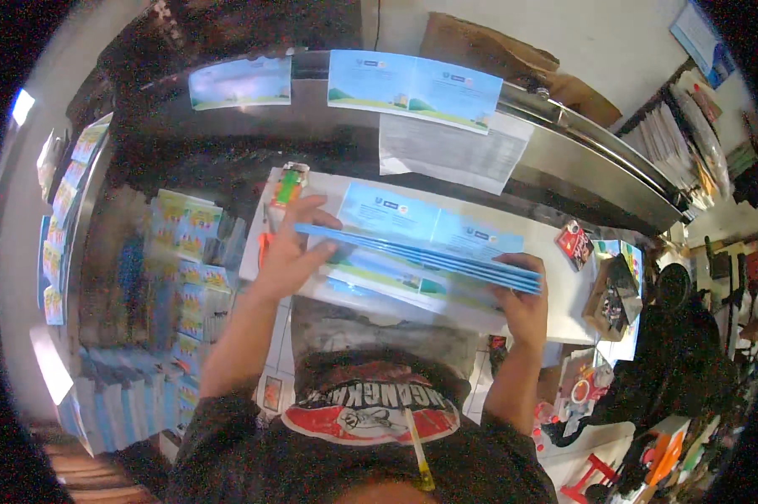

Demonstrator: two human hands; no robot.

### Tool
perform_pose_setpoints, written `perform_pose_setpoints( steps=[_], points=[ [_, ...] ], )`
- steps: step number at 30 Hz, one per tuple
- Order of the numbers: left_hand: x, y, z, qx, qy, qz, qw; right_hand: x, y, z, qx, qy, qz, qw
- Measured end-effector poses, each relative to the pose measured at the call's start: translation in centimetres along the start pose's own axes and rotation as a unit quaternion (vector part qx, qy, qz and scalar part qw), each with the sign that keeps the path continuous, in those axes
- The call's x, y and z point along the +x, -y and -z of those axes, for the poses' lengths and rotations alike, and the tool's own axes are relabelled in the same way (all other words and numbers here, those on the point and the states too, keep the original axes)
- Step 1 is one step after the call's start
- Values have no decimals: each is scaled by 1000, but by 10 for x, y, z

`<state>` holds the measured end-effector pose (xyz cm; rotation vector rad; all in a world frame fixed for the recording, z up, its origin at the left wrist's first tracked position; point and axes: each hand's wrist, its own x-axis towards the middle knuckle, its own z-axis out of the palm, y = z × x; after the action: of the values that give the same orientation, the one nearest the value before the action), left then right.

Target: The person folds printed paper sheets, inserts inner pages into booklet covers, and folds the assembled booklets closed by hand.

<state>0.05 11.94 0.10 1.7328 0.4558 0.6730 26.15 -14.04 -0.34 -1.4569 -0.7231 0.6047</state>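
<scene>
Between my hands a small stack of light blue printed sheets [412, 254] is seen nearly edge-on, its long edges slightly fanned. My left hand [293, 256] grips the stack's left end, with the thumb on the near side and fingers on the far side. At the other end, my right hand [526, 304] closes round the right corner. Under the stack lies a blue printed sheet [387, 207] with a green landscape along its lower part, flat on the white table [555, 315]. The stack hides the middle of that sheet.
Beyond the table, more blue printed sheets [412, 88] and a grey sheet [454, 151] rest by a metal rail. A green-and-orange item [290, 185] sits at the table's far left. Rightward are a red packet [574, 244] and a cardboard box [614, 298]. Printed stacks [135, 403] stand left.
</scene>
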Motion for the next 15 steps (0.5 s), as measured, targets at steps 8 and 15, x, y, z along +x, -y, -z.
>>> perform_pose_setpoints(
  steps=[8, 15],
  points=[
    [80, -8, -8, 352, 52, 152, 922, 26, 3, 12, -200, -40, -97, 974],
    [110, 7, -70, 480, 131, -109, 861, 21, 14, -9, -384, -74, -168, 905]
  ],
)
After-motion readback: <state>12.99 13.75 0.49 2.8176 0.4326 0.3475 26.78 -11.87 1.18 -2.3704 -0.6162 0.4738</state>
